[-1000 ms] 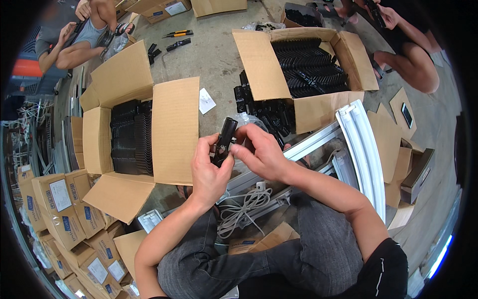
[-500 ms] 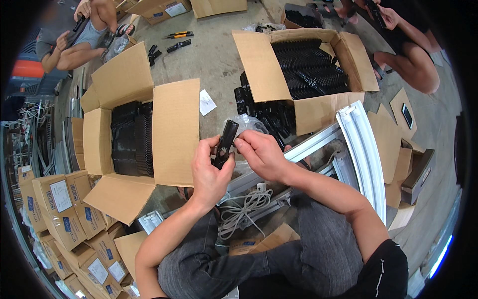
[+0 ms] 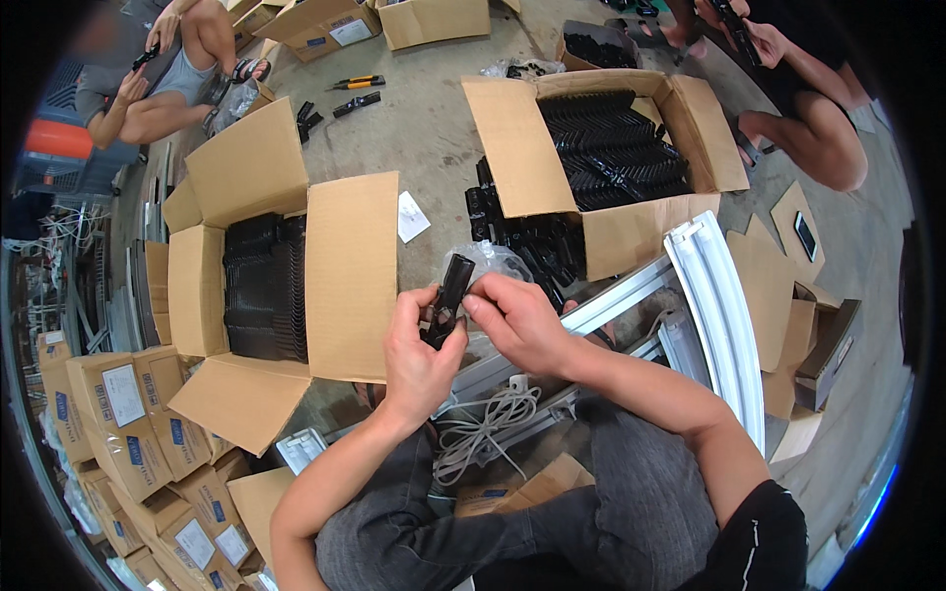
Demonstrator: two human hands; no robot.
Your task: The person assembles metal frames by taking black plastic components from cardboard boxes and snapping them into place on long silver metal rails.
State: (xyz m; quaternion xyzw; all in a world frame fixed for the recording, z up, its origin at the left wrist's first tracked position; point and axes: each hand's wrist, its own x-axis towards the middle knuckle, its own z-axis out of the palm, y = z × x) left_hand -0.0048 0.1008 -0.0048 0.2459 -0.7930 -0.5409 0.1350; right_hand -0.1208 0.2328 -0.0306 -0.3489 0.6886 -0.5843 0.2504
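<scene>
Upright in front of me is a short black slotted part (image 3: 453, 284), apparently a bracket or clip; its exact kind does not show. My left hand (image 3: 416, 355) is closed around its lower end, thumb on the near side. The fingers of my right hand (image 3: 524, 323) are pinched against the part's right side, and whatever they hold is hidden. An open carton (image 3: 353, 281) to the left holds neat rows of black parts (image 3: 261, 288). Similar parts (image 3: 606, 148) fill another open carton (image 3: 520, 148) at the far right. Beside that carton lies a loose black pile (image 3: 537, 246).
White metal rails (image 3: 717, 315) stand close on my right, with a coiled grey cable (image 3: 488, 424) below my hands. Stacked cartons (image 3: 118, 424) fill the lower left. A phone (image 3: 805, 234) lies on cardboard at right. Two other people sit at the far left and far right.
The whole view has shifted slightly, so things sit a little lower. My hands keep nearly the same grip on the black part. The far-left person's hands have come together around a black piece.
</scene>
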